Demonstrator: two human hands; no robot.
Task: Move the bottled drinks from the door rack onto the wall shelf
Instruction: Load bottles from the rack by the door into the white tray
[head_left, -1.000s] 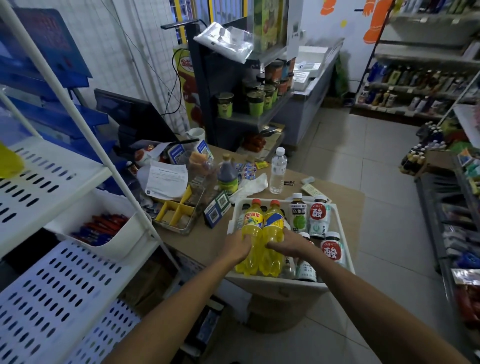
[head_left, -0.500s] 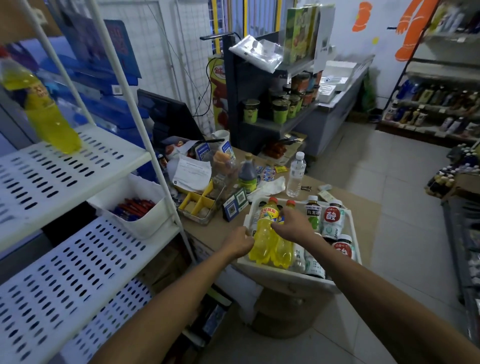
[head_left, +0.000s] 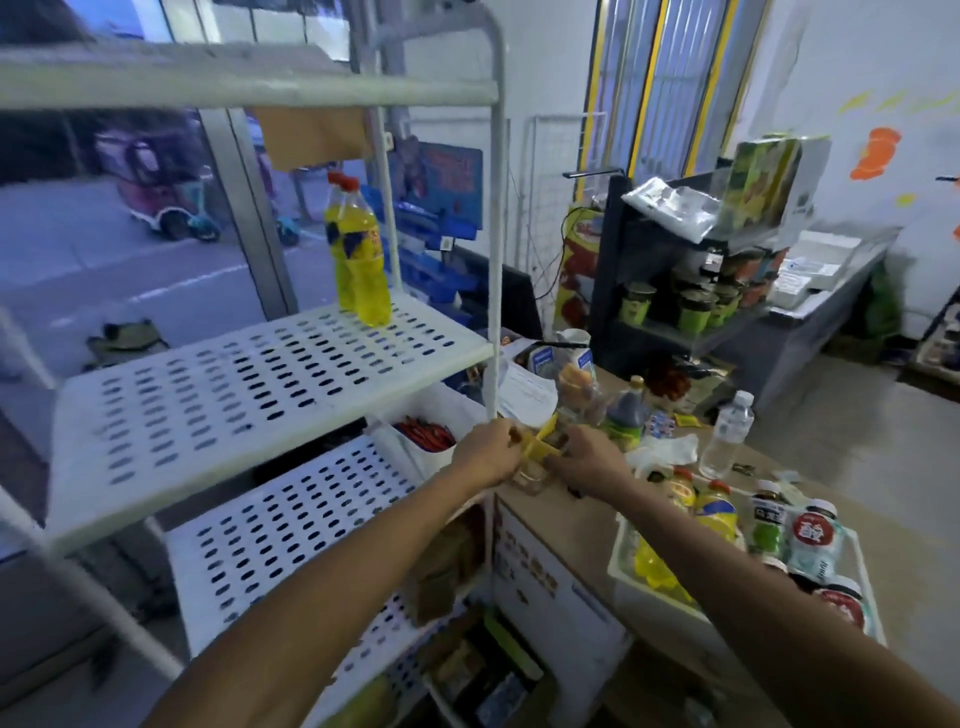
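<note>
Head view has swung to the white shelf (head_left: 249, 395), where 2 yellow bottles (head_left: 358, 260) stand at its back right. The left hand (head_left: 485, 452) and right hand (head_left: 592, 460) have left the rack (head_left: 644, 597) and now meet at a yellow-divided tray (head_left: 540, 447) on the worktop (head_left: 566, 525), right of the shelf. Blur hides their grip. Tiled floor (head_left: 831, 415) lies beyond.

Red-labelled bottle (head_left: 813, 535): one large white Chinese character, possibly 酸. All other labels are too blurred to read.

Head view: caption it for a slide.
Two yellow bottles stand on the white shelf; left hand and right hand reach over the cluttered counter.
</note>
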